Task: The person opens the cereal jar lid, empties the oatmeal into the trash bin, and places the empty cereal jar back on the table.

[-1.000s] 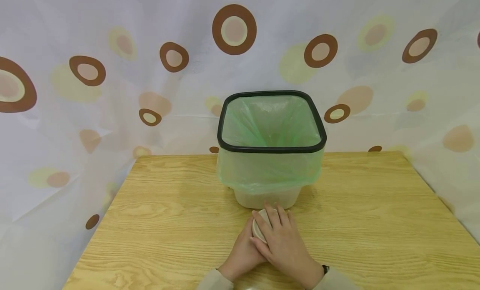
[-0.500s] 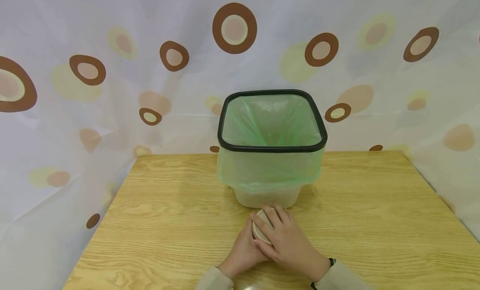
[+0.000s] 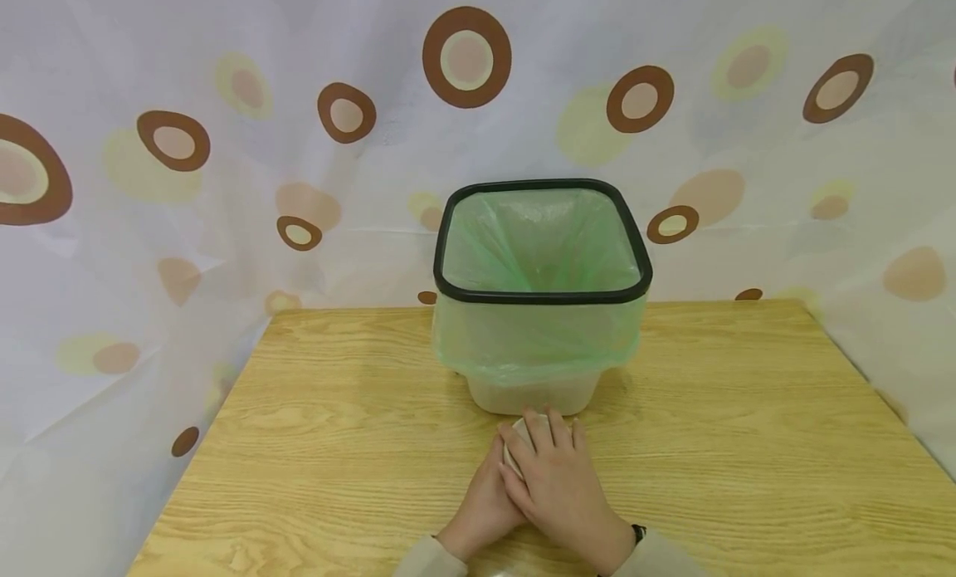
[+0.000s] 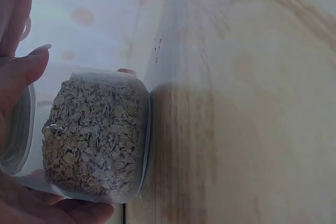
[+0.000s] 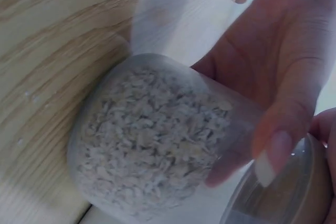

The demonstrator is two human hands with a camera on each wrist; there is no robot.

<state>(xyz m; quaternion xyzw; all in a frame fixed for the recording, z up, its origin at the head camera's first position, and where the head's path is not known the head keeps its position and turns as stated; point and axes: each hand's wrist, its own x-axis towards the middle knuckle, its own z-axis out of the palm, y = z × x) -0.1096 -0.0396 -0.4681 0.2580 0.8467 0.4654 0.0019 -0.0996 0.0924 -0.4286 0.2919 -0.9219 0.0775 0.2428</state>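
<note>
A clear jar of rolled oats (image 4: 94,140) stands on the wooden table, its contents plain in both wrist views. My left hand (image 3: 481,506) grips the jar from the left side. Over the top lies my right hand (image 3: 563,486), fingers spread across the pale lid (image 3: 511,461) and thumb against its near side. From the right wrist view, the lid (image 5: 312,182) shows its rounded edge above the jar's wall. The oats (image 5: 152,140) fill the lower part, with clear wall above them. In the head view, both hands hide most of the jar.
Just behind the hands stands a bin (image 3: 534,394) with a black rim (image 3: 541,297) and a green plastic liner (image 3: 523,336) folded over its sides. A patterned sheet (image 3: 373,228) encloses the back and sides of the wooden table (image 3: 321,427).
My right wrist swings outward to the right, then back to the left, its fingers shifting over the lid. My left hand and the jar stay nearly in place.
</note>
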